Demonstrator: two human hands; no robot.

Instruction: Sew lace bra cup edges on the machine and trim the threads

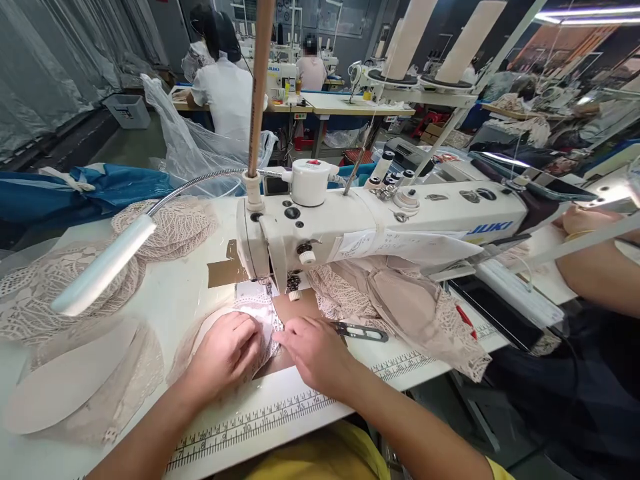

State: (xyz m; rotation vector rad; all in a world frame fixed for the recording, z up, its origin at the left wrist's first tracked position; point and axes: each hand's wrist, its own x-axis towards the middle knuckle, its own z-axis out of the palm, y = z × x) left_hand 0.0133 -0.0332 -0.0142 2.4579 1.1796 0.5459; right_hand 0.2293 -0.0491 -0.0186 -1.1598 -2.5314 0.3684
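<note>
A pale lace piece lies under the needle area of a white sewing machine. My left hand rests on the fabric just left of the needle, its fingers curled and pressed together on the cloth. On the other side, my right hand pinches the lace edge between thumb and forefinger. Both hands are in front of the presser foot, close together. Beside my right hand lies a dark slotted tool, its left end partly hidden. Beige lace pieces spread to the right of the needle.
Stacks of beige lace and a smooth oval cup piece lie at left. A lit lamp hangs over them. Measuring tape runs along the table's front edge. A phone lies at right, near another person's arm.
</note>
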